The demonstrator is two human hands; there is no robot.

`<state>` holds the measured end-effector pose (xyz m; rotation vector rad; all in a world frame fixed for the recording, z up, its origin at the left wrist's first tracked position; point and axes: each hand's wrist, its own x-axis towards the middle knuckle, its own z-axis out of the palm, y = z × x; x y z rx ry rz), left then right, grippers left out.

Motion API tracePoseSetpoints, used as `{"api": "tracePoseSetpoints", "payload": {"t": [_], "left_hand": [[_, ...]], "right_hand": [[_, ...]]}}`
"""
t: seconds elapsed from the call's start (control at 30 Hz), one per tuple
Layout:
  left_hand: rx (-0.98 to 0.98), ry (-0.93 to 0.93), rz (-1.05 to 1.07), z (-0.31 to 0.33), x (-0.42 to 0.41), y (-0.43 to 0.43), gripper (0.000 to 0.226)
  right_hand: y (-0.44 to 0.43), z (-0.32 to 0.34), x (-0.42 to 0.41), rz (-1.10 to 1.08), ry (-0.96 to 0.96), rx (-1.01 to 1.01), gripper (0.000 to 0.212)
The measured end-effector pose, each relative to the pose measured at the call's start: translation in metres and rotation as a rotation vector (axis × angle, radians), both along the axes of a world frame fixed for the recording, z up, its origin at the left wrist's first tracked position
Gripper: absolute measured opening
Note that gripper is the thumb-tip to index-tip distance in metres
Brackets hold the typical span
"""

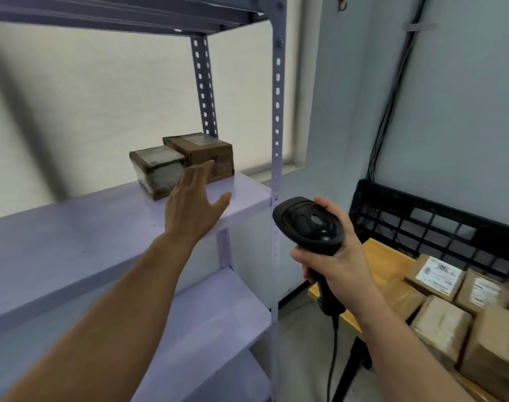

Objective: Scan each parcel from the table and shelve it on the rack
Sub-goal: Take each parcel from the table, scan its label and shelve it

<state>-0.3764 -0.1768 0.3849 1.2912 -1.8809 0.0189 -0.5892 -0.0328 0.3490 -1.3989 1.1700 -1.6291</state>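
Note:
Two parcels stand side by side on the pale purple rack shelf: a brown cardboard one at the right and a smaller one wrapped in clear tape at its left. My left hand reaches over the shelf just in front of them, fingers spread and straight, holding nothing. My right hand grips the handle of a black barcode scanner, held right of the rack's front post. Several more brown parcels lie on the wooden table at the lower right.
The rack's perforated grey front post stands between my two hands. A lower shelf sits beneath. A black plastic crate wall backs the table. The scanner's cable hangs toward the floor. Dark cables run down the wall.

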Motion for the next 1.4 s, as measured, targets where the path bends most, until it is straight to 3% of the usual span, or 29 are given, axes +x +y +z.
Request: {"api": "tracePoseSetpoints", "payload": {"t": [0.17, 0.37, 0.73, 1.13, 1.4], "left_hand": [[0.056, 0.002, -0.132, -0.033, -0.064, 0.046, 0.058], [0.257, 0.007, -0.247, -0.081, -0.142, 0.091, 0.057], [0.486, -0.156, -0.415, -0.134, -0.257, 0.136, 0.062], [0.603, -0.318, -0.569, -0.176, -0.338, 0.099, 0.053], [0.720, -0.619, -0.617, -0.205, -0.362, 0.062, 0.045]], "right_hand": [[0.036, -0.018, -0.033, -0.053, -0.003, 0.016, 0.082], [0.075, -0.040, -0.086, -0.143, 0.015, -0.005, 0.084], [0.143, -0.061, -0.188, -0.390, 0.102, 0.043, 0.084], [0.138, -0.083, -0.236, -0.559, 0.027, 0.097, 0.087], [0.110, -0.090, -0.241, -0.598, 0.047, 0.137, 0.080]]}}
